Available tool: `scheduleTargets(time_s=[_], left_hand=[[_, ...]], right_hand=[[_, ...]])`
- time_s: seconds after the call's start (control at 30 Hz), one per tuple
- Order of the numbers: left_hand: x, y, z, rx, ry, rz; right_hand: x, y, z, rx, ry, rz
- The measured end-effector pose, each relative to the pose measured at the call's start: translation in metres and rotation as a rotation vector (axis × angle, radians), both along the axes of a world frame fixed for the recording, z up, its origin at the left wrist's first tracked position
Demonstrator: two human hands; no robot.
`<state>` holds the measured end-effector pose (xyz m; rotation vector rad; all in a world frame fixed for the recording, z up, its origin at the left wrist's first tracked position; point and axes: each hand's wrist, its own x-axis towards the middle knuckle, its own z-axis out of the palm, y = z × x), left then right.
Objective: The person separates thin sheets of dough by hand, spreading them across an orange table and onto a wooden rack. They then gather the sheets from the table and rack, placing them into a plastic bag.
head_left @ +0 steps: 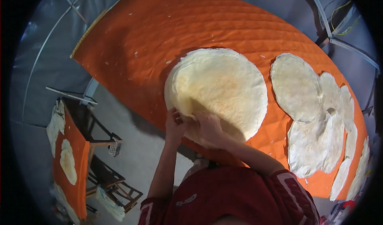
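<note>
A large round flatbread, pale with faint browned patches, lies on the orange cloth in front of me. Its rim looks thick or layered at the left, so it may top a stack. Along its near left edge, my left hand grips the rim with bent fingers. Just to the right, my right hand is closed on the same bread, knuckles up. Between the hands the sheet is raised in a soft fold. The fingertips are partly hidden, and a shadow falls across the bread beside my right hand.
An orange quilted cloth covers the long table. More flatbreads lie overlapping on the right. At lower left stands another orange-covered table with flatbreads, beside wooden frames. Grey sheeting and metal poles surround the area.
</note>
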<state>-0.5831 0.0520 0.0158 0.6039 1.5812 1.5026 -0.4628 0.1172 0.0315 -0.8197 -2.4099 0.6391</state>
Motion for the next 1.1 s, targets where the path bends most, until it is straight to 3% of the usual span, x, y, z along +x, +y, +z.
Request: scheduleTargets(time_s=[0.03,0.1,0.13,0.17,0.2,0.23,0.27,0.3,0.4,0.43,0.47,0.53,0.67,0.7,0.73,0.77,0.8,0.87,0.93,1.0,1.07,1.1], left_hand=[[-0.003,-0.003,0.002,-0.018,-0.045,0.034],[-0.006,-0.003,0.004,0.016,-0.134,0.021],[-0.008,-0.004,0.003,0.056,-0.179,-0.019],[-0.009,-0.006,0.002,0.013,-0.01,-0.071],[-0.016,-0.006,-0.014,0.089,-0.182,-0.061],[-0.012,-0.005,-0.007,0.065,-0.189,-0.048],[-0.009,-0.005,0.001,0.039,-0.192,-0.022],[-0.014,-0.008,-0.008,0.073,-0.223,-0.039],[-0.007,-0.005,0.004,0.092,-0.191,-0.048],[-0.003,-0.004,0.01,0.076,-0.124,-0.028],[-0.005,-0.004,0.006,0.083,-0.124,-0.032],[-0.016,-0.007,-0.004,0.023,-0.205,-0.093],[-0.013,0.0,0.006,-0.111,-0.378,-0.026],[-0.007,-0.001,0.017,-0.11,-0.374,-0.033],[0.0,-0.004,0.03,0.06,-0.612,-0.003],[0.004,-0.006,0.036,0.227,-0.849,0.029],[0.003,-0.004,0.034,0.217,-0.842,0.023],[-0.002,-0.003,0.028,0.329,-0.947,-0.202],[0.009,0.008,0.038,0.252,-0.907,-0.175],[0.024,0.02,0.049,0.191,-0.87,-0.126],[0.033,0.026,0.057,0.082,-1.011,0.112],[0.027,0.021,0.051,0.083,-1.01,0.126]], right_hand=[[-0.002,0.01,-0.015,0.008,0.004,-0.016],[0.011,0.062,-0.038,-0.816,0.386,0.216],[0.026,0.089,-0.004,-0.673,0.261,0.183],[0.04,0.115,0.034,-0.288,-0.031,0.161],[0.054,0.141,0.071,0.117,-0.29,0.11],[0.068,0.169,0.098,0.753,-0.734,0.08],[0.096,0.201,0.122,0.67,-0.484,0.064],[0.133,0.26,0.117,0.85,-0.066,0.144],[0.209,0.247,0.234,-0.11,0.351,-0.613],[0.251,0.282,0.248,-0.141,0.294,-0.611],[0.281,0.281,0.263,-0.102,0.494,-0.669],[0.35,0.304,0.269,-0.088,0.608,-0.781],[0.419,0.312,0.209,0.294,-0.152,-1.584],[0.421,0.319,0.179,0.363,-0.134,-1.594],[0.404,0.323,0.15,0.449,-0.135,-1.498],[0.374,0.322,0.112,0.339,-0.145,-1.204],[0.343,0.321,0.073,0.178,-0.121,-0.913],[0.218,0.236,0.038,-0.297,0.052,-0.257],[0.12,0.153,0.009,-0.501,0.155,0.183],[0.051,0.09,-0.007,-0.594,0.148,0.366],[0.015,0.063,-0.022,-0.632,0.078,0.389],[0.009,0.063,-0.026,-0.66,0.07,0.384]])
